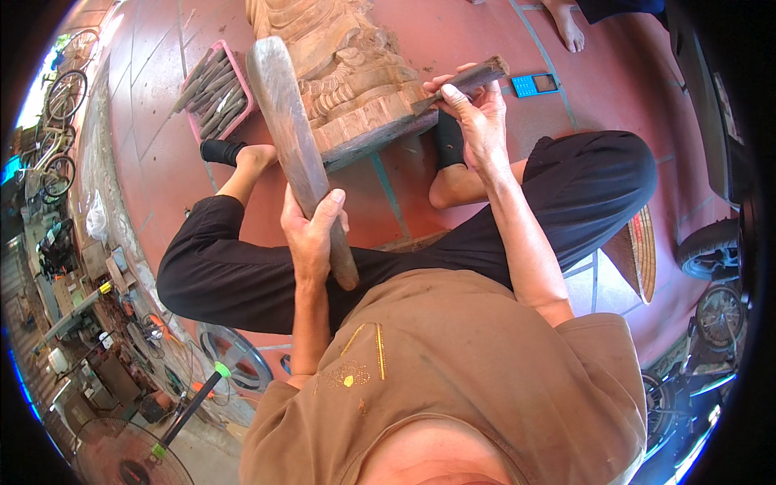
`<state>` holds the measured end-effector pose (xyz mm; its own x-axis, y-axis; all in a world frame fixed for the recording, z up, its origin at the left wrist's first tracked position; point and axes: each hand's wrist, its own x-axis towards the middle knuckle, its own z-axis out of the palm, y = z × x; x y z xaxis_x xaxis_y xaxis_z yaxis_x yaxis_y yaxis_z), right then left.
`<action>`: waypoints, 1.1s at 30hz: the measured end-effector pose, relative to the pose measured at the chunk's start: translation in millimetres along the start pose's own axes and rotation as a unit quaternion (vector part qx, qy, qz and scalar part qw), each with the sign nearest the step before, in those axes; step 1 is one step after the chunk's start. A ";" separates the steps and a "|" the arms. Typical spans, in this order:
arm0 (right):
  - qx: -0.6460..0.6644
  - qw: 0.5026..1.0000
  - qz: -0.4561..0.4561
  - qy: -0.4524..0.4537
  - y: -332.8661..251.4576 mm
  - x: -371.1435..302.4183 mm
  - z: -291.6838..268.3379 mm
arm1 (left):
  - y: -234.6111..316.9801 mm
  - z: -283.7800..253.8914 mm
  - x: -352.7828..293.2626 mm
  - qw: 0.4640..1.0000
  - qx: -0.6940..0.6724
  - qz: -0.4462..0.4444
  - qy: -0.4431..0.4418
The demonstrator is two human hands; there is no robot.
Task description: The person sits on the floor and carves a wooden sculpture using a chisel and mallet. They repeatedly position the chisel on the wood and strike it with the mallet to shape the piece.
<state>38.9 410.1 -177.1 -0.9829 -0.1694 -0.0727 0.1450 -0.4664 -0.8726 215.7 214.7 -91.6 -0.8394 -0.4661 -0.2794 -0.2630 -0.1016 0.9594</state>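
Observation:
My left hand is wrapped round the lower part of a long, worn wooden mallet, whose broad end points up and away from me. My right hand holds a dark-handled chisel between thumb and fingers, its narrow end toward the carving. That carving is a reddish-brown wood block with figures and folds cut into it, lying on the floor between my feet. The chisel's tip is near the right edge of the carving; whether it touches the wood I cannot tell.
A pink tray with several chisels stands left of the carving. To the right lies a blue phone. Another person's bare foot is at the top. A fan, bicycles and a conical hat are around me.

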 end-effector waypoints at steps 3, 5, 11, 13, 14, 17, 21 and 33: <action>-0.010 1.000 -0.020 0.001 -3.9 -1.9 6.3 | 30.0 -8.6 6.5 0.997 0.070 0.024 -0.028; -0.010 1.000 -0.027 0.005 -6.2 -2.0 9.2 | 54.0 -19.1 15.2 0.989 0.129 0.047 -0.054; -0.003 1.000 -0.022 0.008 -7.8 -3.3 9.3 | 123.6 -25.8 49.1 0.911 0.329 0.201 -0.146; -0.004 1.000 -0.023 0.006 -6.5 -3.1 8.7 | 140.9 -17.9 60.9 0.863 0.391 0.263 -0.181; 0.001 1.000 -0.025 0.006 -5.9 -3.5 8.8 | 145.7 -13.0 67.6 0.838 0.407 0.303 -0.199; 0.006 0.999 -0.032 0.001 -2.5 -4.1 9.7 | 149.4 2.2 92.2 0.746 0.456 0.418 -0.244; -0.025 0.999 -0.036 -0.001 -6.9 -5.4 10.2 | 166.6 29.9 104.9 0.708 0.517 0.352 -0.329; -0.091 0.993 -0.069 0.008 -5.8 -6.3 19.3 | 146.0 50.4 118.2 0.688 0.520 0.351 -0.366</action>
<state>46.5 397.2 -162.2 -0.9939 -0.1006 0.0463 -0.0119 -0.3189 -0.9477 54.1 189.1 13.6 -0.8481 0.5251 -0.0703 0.4494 0.7835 0.4292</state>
